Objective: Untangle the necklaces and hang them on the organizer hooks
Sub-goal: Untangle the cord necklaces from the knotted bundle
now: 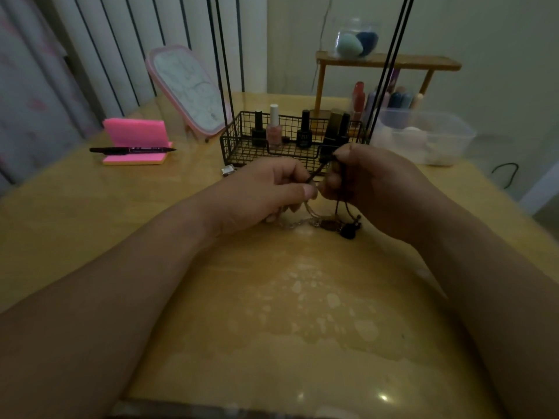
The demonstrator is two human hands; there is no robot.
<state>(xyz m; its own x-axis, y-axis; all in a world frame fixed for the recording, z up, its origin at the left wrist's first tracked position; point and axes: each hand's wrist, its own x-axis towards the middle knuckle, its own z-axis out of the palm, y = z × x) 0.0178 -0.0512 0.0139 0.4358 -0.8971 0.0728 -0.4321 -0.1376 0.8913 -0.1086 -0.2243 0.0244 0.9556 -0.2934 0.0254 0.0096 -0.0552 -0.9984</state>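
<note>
A tangle of necklaces (pixel 329 223) hangs between my two hands just above the wooden table (pixel 90 213): dark cords with dark beads and a pale silvery chain that trails onto the table. My left hand (pixel 266 192) pinches a dark cord between thumb and fingers. Close beside it, my right hand (pixel 372 182) grips the cords with curled fingers. The black wire organizer (pixel 239 143) stands right behind my hands; its thin black posts (pixel 222 71) rise out of the top of the view, so its hooks are hidden.
Several nail polish bottles (pixel 273 128) stand in the organizer's basket. A pink sticky-note pad with a black pen (pixel 133 150) and a pink-framed mirror (pixel 187 89) sit at the back left. A clear plastic tub (pixel 423 137) and a wooden shelf (pixel 387 63) stand at the back right.
</note>
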